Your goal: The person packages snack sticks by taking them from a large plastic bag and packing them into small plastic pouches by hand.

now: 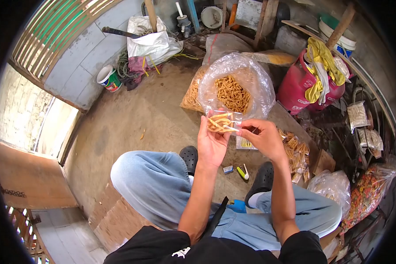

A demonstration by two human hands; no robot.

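- The small clear packet, holding pale brown sticks, is at the centre of the frame, raised between both hands in front of a large open bag.
- The left hand, palm turned upward, supports the packet from the left, with thumb and fingers closed about its side.
- The right hand pinches at the packet's right edge between thumb and fingertips; a narrow white piece shows there, its nature unclear.
- The step in hand appears to be work on the packet's right edge, with the left hand steadying; whether that edge is sealed cannot be told.
- The next move would call for a steady left-hand hold and light, exact fingertip control, lest the sticks spill or snap.
- The large bag, upper centre, has its mouth spread and contains many similar sticks.
- Below the hands, between the shoes, a small blue box and a green-and-white object lie on the floor.
- Filled clear packaging lies right of the right hand.
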